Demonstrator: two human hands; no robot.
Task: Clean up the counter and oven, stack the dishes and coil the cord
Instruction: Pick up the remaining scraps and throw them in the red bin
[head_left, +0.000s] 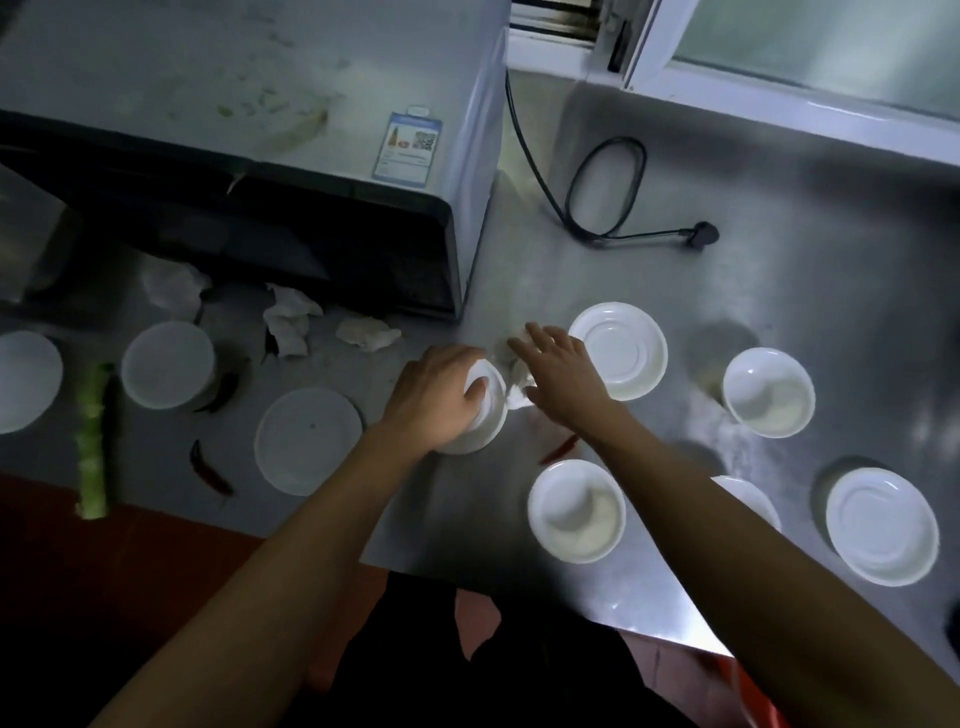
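Note:
My left hand (439, 395) grips the rim of a small white dish (485, 421) in the middle of the steel counter (753, 291). My right hand (558, 371) lies over a crumpled white tissue (511, 366) just right of that dish, fingers spread; how it holds the tissue is hidden. White saucers (621, 351) (883, 525) and white bowls (576, 512) (769, 392) stand spread over the right half. Another dish (753, 501) is partly hidden behind my right forearm. The oven (249, 156) stands at the back left. Its black cord (605, 192) lies looped loosely on the counter, plug (701, 236) at the right.
Crumpled tissues (174, 288) (291, 319) (369, 332) lie in front of the oven. Round plastic lids (309, 441) (169, 364) (26, 382) sit at the left with a green vegetable stalk (93, 441) and dried chillies (208, 470) (558, 449). A window frame (779, 93) runs along the back right.

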